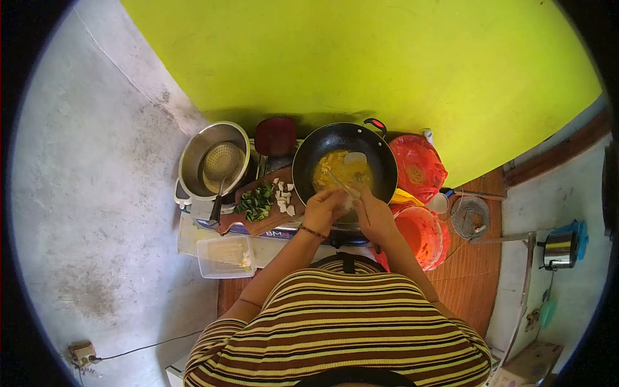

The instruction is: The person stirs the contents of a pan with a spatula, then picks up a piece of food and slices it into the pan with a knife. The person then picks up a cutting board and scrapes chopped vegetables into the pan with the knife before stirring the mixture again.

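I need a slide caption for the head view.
Left hand and right hand close together over a black pan of yellow food, beside chopped greens on a board.

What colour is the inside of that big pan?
The pan is black inside; the head view shows it best.

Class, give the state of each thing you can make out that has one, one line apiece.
Wok: uncovered, containing yellow food
Steel pot: uncovered
Skimmer: resting in the pot
Cutting board: loaded
Greens: chopped, on the board
Pale pieces: cut up, beside the greens
Plastic container: uncovered, a few bits inside
Left hand, right hand: close together over the wok, grip unclear
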A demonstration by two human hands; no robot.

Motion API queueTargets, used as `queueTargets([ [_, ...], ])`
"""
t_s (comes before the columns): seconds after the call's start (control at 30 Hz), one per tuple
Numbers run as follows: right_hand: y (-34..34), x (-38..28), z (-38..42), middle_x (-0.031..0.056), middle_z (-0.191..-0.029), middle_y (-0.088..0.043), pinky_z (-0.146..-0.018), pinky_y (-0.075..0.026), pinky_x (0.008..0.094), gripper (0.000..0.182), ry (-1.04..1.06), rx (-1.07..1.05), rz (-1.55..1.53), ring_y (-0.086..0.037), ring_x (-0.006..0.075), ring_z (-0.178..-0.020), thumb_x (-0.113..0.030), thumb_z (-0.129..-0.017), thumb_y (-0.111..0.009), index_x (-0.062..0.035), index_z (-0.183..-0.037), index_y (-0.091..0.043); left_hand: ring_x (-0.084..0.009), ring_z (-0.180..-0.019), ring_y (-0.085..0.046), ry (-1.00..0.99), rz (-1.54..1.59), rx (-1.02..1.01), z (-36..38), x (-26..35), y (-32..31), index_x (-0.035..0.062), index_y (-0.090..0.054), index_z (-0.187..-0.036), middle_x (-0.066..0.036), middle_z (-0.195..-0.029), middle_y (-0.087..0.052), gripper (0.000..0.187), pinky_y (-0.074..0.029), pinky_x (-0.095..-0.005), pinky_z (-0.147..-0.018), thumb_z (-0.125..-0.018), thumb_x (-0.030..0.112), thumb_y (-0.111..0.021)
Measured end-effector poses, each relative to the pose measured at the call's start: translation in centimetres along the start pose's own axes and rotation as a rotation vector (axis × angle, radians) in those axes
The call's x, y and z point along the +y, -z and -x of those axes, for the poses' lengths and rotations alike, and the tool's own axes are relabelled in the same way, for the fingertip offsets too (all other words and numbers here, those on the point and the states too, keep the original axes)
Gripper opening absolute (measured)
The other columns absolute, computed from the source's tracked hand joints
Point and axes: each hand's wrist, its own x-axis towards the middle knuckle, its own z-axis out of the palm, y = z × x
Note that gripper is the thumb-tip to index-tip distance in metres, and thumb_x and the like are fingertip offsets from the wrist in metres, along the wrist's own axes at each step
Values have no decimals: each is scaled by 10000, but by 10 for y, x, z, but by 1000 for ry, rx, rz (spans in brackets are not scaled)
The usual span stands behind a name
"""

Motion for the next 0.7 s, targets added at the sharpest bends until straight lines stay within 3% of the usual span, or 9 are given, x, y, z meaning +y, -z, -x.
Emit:
queueTargets([
  [0.3, -9, 6, -2, 274, -821, -600, -671, -454, 496, 305, -58, 50, 16, -585, 448, -790, -272, -951, -372, -1, -1083, -418, -128, -788, -628, -54, -78, 29, -1, -12, -3, 5, -630, -1003, -54, -897, -651, 164, -552, -262, -650, -851, 65, -621],
  [0.6, -7, 17, -12, 255, -734, -571, -613, -430, 453, 344, -111, 38, -281, -560, 454, -697, -319, -979, -333, 10, -963, -432, -113, -775, -626, -72, -107, 2, 6, -1, -14, 23, -621, -991, -43, -908, -644, 159, -540, -239, -628, -841, 73, -640],
  [0.7, -7, 23, -15, 219, -697, -563, -577, -431, 415, 387, -169, 22, -297, -576, 387, -635, -361, -978, -341, 11, -984, -446, -114, -791, -626, -35, -79, 46, -5, -4, -1, 34, -587, -1018, -36, -918, -634, 178, -539, -233, -644, -856, 94, -628],
])
